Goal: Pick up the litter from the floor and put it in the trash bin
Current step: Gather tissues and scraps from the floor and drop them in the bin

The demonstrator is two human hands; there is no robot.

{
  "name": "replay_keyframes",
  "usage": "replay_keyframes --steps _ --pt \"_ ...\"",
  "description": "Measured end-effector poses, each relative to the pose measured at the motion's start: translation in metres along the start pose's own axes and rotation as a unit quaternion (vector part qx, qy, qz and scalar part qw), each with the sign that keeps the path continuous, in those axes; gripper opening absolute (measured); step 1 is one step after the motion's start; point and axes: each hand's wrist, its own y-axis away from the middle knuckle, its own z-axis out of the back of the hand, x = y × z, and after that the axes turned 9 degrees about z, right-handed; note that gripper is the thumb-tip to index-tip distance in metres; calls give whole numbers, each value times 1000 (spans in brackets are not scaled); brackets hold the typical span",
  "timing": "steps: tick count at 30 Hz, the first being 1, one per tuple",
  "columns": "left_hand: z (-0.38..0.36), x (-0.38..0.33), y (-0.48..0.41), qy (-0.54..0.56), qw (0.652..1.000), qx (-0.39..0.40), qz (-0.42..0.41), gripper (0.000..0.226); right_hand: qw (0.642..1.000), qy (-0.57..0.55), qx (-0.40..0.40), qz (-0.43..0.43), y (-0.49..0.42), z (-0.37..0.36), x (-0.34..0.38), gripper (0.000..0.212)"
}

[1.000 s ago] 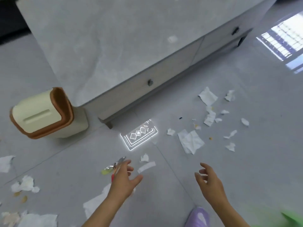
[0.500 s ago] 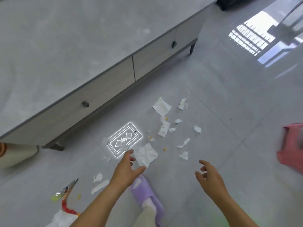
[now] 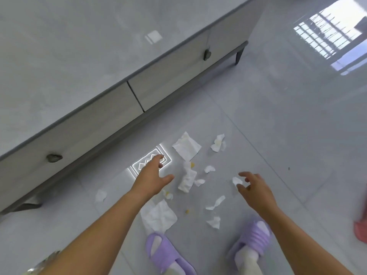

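A person in purple slippers leans over a grey tiled floor strewn with torn paper, both bare arms stretched out. The left hand reaches far over a bright patch of reflected light, fingers extended and thumb spread; its grip is loose and holds nothing. The right hand hovers with fingers curved and thumb apart, its grip likewise empty. A small white scrap lies just beside its fingertips, though whether they touch it cannot be told.

The litter lies on the floor between and around the hands. A flat tissue sheet sits far of centre, with a crumpled wad to its right. A twisted tissue lies just right of the left thumb. A creased sheet lies near, partly under the left forearm and just far of the left slipper. A thin strip and a ragged piece lie near the right wrist. One more scrap lies apart at left, and yellow crumbs dot the tiles.

A pale cabinet with knobbed drawers runs along the far left. A pink object juts in at the right edge.
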Motion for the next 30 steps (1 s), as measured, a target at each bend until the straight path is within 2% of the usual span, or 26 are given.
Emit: replay_keyframes --steps 7,11,14,18,22,26,28,30 --pt "-69 2 -95 22 999 -20 46 56 996 46 71 33 -120 -37 -36 35" --pt "-112 3 -154 42 995 -65 57 51 993 78 52 66 -185 -57 -61 33" --pt "-141 -2 -196 35 994 -89 46 51 989 114 39 80 -233 -69 -78 38" --pt "-173 -11 -245 -1 995 -87 44 58 990 102 33 88 -286 -94 -81 46" --pt "-208 -6 -273 -90 993 -42 61 60 990 81 49 100 -308 -130 -78 45" --pt "-219 7 -284 -182 981 -64 -8 30 994 70 18 85 -308 -154 -88 23" --pt "-212 11 -284 -175 982 -64 -18 24 992 80 16 100 -306 -157 -92 19" --pt "-201 13 -280 -109 989 -99 2 25 988 84 28 124 -300 -156 -94 20"
